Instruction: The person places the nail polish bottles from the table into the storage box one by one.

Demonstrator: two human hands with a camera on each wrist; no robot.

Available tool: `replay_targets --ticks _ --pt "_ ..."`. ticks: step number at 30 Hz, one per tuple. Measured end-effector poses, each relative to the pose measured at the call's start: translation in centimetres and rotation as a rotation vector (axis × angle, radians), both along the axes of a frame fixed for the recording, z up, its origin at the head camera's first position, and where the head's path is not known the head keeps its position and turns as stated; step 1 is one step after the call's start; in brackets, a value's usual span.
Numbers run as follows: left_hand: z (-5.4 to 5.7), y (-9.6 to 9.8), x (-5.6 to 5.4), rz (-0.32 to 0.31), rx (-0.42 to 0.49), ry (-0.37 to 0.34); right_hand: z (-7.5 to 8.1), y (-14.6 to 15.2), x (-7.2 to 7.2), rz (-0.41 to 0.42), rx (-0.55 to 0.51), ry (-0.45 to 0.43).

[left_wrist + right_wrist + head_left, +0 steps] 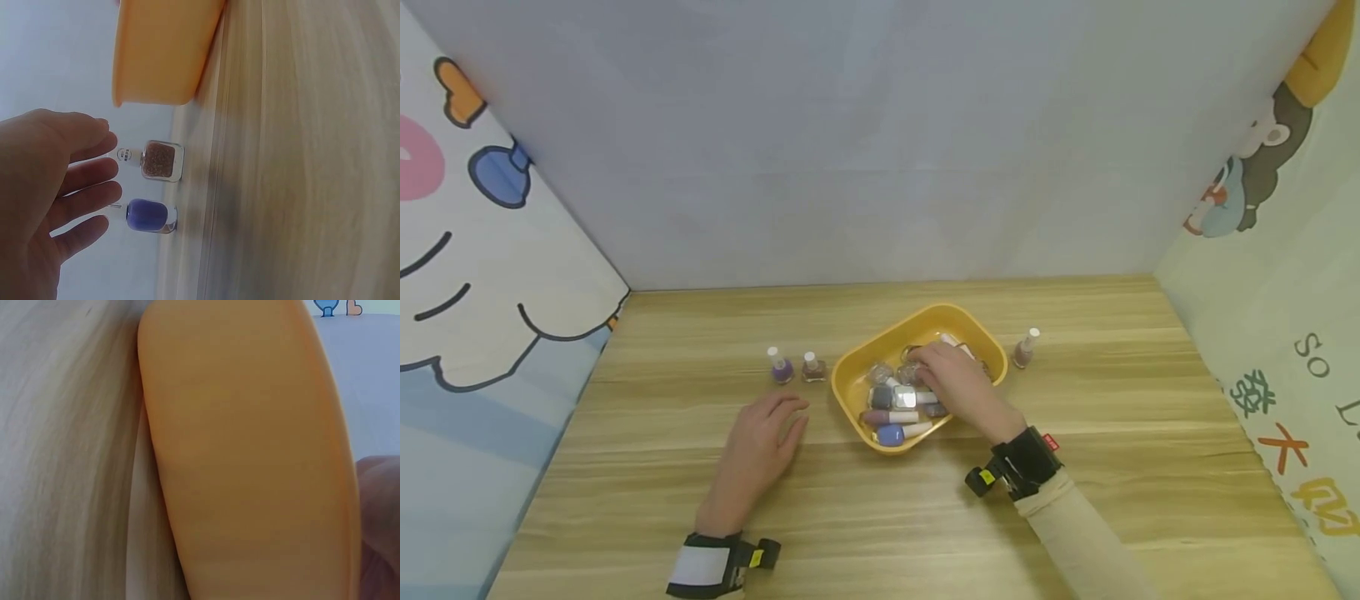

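A yellow plastic basket [859, 354] holds several nail polish bottles, among them a blue one [891, 435] and a mauve one [880, 417]. My right hand [958, 383] reaches over its near right rim, fingers bent down among the bottles by a clear glittery bottle [909, 373]; I cannot tell if it grips one. In the right wrist view the basket wall [250, 450] hides most of that hand. My left hand [762, 442] hovers low over the table, fingers loosely bent and holding nothing, near a purple bottle [147, 215] and a brown glittery bottle [159, 160].
The two bottles stand upright left of the basket, side by side. Another upright bottle [1023, 350] with a white cap stands to the basket's right. The wooden table [880, 533] meets a pale cloth wall [880, 167] behind, with printed panels at both sides.
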State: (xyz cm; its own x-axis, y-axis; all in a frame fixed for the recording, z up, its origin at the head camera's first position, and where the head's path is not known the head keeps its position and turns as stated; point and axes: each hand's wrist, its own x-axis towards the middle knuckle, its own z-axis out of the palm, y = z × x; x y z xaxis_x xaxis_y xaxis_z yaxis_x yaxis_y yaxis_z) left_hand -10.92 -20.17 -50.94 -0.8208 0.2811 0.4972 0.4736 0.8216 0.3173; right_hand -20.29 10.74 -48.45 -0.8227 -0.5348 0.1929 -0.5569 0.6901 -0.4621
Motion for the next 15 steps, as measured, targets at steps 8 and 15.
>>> replay_targets --ticks 8,15 --pt "0.10 0.00 0.03 -0.006 0.005 0.044 0.09 -0.41 -0.20 -0.002 0.026 -0.038" --pt "0.03 0.28 -0.05 -0.028 0.013 0.056 -0.20 -0.51 -0.29 -0.003 0.045 -0.010"
